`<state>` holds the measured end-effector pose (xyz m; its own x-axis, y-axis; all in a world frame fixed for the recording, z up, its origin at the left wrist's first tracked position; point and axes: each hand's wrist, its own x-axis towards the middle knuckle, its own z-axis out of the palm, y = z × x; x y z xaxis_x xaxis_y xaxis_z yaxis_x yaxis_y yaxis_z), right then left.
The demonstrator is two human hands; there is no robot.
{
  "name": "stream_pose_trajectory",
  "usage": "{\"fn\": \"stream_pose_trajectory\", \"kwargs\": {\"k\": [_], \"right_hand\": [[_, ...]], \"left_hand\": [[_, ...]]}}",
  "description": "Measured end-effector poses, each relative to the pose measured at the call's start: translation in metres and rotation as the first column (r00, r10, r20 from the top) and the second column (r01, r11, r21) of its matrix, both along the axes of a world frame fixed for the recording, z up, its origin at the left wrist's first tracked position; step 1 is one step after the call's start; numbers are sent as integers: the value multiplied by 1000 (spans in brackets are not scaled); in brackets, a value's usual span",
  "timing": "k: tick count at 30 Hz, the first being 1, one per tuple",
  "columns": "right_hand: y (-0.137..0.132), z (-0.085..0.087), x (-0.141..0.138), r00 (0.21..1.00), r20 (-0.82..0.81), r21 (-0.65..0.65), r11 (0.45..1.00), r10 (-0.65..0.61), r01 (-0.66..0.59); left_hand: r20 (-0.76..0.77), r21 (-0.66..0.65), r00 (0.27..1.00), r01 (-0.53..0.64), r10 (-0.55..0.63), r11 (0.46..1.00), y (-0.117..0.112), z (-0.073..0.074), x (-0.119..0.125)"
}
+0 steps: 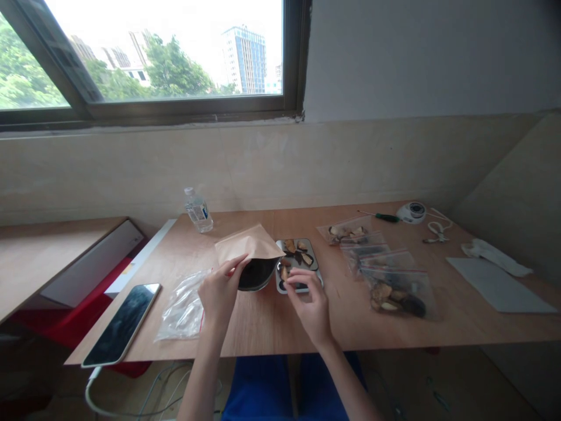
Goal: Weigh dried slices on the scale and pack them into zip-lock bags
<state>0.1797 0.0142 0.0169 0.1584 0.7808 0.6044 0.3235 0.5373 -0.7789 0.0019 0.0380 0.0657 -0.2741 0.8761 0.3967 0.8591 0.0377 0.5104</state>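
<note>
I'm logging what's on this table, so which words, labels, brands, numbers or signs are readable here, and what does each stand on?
No text can be read in this view.
Water bottle: its label is too small and blurred to read.
Brown pouch in the left hand: no readable print.
Clear zip bags: no readable print.
Phone: no readable text on its dark screen.

Matt paper pouch (pixel 248 244), its lining (pixel 255 275) perhaps smooth plastic.
</note>
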Motion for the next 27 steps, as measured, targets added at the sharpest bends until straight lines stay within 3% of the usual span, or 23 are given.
{"fn": "stream_pose_trajectory", "kwargs": {"k": [4,12,15,18,23,27], "right_hand": [[20,-21,28,995,53,-36,996,-85,87],[70,-50,37,925,378,-52,998,37,-19],[63,-47,39,913,409,22,1000,-11,3],[40,-36,34,928,371,76,997,-41,14],[10,-17,9,902,417,90,982,114,-165],[7,-16,3,932,341,35,989,122,-142]], "left_hand": [[19,-2,999,-48,48,999,4,4,-6],[24,-6,999,-38,38,999,3,6,-8],[33,-20,999,-33,34,999,3,5,-8],[39,-34,998,-38,39,999,4,4,-5],[33,-47,999,20,-19,999,4,3,1],[20,-46,1000,-7,8,999,2,1,-3]]}}
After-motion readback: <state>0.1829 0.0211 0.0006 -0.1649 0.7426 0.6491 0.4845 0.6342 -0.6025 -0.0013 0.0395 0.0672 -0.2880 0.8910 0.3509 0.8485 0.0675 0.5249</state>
